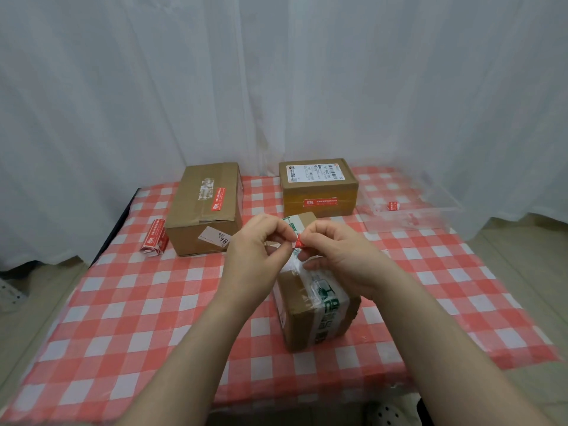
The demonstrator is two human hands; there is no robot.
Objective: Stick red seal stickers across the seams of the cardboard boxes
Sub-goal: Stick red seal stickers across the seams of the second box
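My left hand (258, 241) and my right hand (335, 250) meet above a cardboard box (310, 309) wrapped in green-and-white tape. Between their fingertips they pinch a red seal sticker (298, 241) with white backing paper hanging below it. At the back left stands a larger cardboard box (206, 210) with a red seal sticker (218, 199) on its top. The back right box (318, 187) carries a shipping label and a red seal sticker (320, 202) on its front face.
A stack of red stickers (154, 238) lies left of the back left box. A clear plastic bag (408, 207) with a small red sticker (393, 206) lies at the right. A red-and-white checked cloth (147, 302) covers the table; white curtains (276, 81) hang behind.
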